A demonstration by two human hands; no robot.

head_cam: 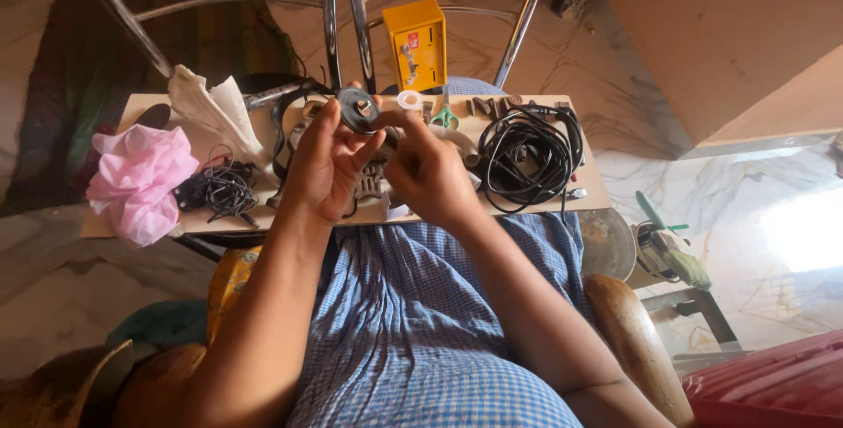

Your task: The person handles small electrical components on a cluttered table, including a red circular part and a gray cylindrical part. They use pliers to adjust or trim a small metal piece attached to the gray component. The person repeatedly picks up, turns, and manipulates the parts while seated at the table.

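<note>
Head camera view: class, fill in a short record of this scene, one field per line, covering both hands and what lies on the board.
left hand: holds a small dark round part raised above the board
right hand: fingers reach to the same part
board: across the lap
right of hands: coiled black cable
left of hands: pink plastic bag, tangled thin wires
behind board: yellow box

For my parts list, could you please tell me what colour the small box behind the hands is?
The small box is yellow, seen best in the head view.
</note>
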